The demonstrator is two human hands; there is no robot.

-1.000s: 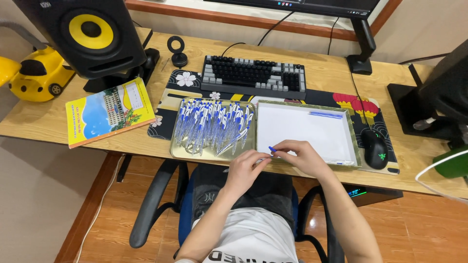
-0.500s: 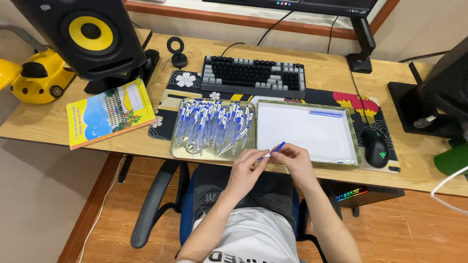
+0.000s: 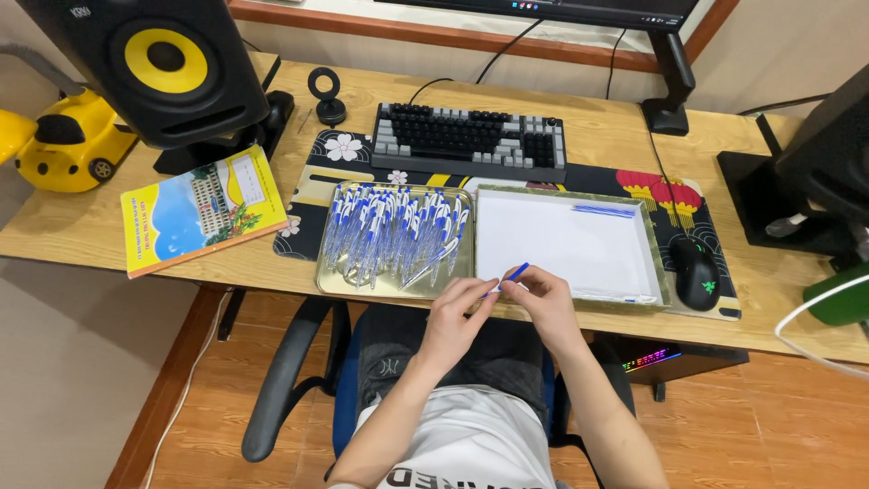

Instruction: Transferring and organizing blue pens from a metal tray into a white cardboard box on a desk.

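Both hands lifted off the white tray's (image 3: 665, 263) front edge | left hand (image 3: 457, 312) and right hand (image 3: 540, 303) now pinch one blue pen (image 3: 509, 278) between them | pen pile (image 3: 394, 235) in metal tray untouched

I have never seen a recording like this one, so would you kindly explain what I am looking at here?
There is no machine: a person seated at a wooden desk wears a camera on the head, so the single view looks down at their own two hands. The left hand and right hand meet at the desk's near edge and hold one blue pen between the fingertips. In front of them lie a metal tray heaped with blue-and-white pens, and a second tray lined white that holds only a few pens. Around these are a keyboard, a mouse, a speaker, a yellow booklet and a yellow toy.
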